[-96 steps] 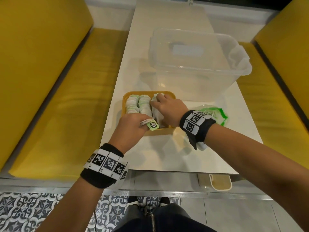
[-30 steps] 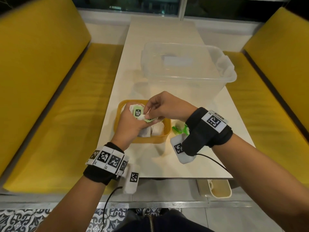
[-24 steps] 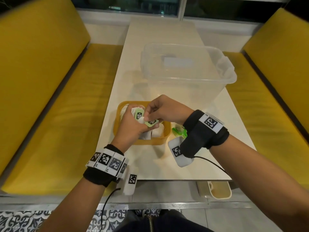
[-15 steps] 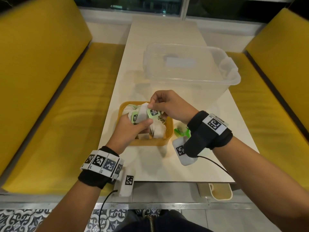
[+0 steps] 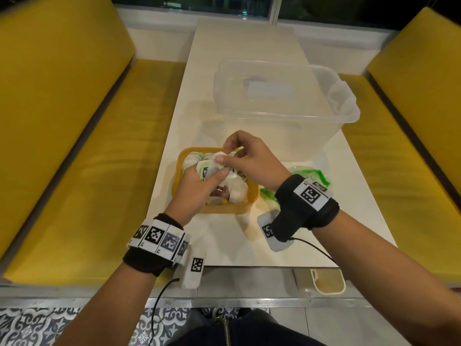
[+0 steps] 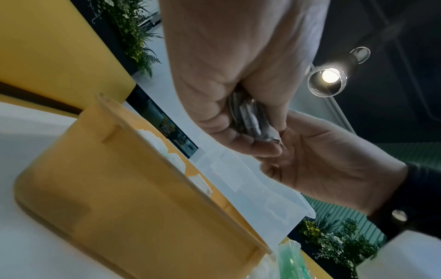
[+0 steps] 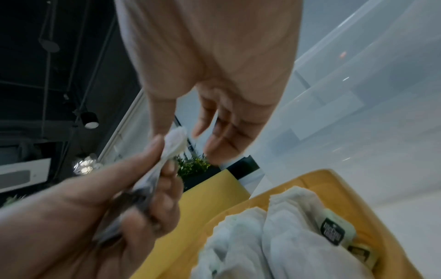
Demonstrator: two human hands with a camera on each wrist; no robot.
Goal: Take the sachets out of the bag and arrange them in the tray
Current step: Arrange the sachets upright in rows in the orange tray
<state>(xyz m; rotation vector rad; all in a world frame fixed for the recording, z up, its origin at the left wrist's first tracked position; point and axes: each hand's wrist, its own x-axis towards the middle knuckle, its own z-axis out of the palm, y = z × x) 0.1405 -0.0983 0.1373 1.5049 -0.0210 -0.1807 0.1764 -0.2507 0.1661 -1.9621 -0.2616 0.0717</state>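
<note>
The left hand [image 5: 197,186] holds a small stack of flat sachets [image 5: 208,169] over the yellow plastic tray [image 5: 252,196], its thumb and curled fingers pinching them. The right hand [image 5: 252,161] pinches the top edge of the stack with thumb and forefinger; its other fingers are loosely spread. Soft white sachets lie in rows in the tray. The crumpled green bag [image 5: 314,176] lies just right of the tray, near the table [image 5: 224,245] edge. A clear plastic box [image 5: 282,101] stands behind.

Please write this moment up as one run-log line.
left hand: grips sachets over tray | right hand: pinches one sachet | bag: on table, right of tray
</note>
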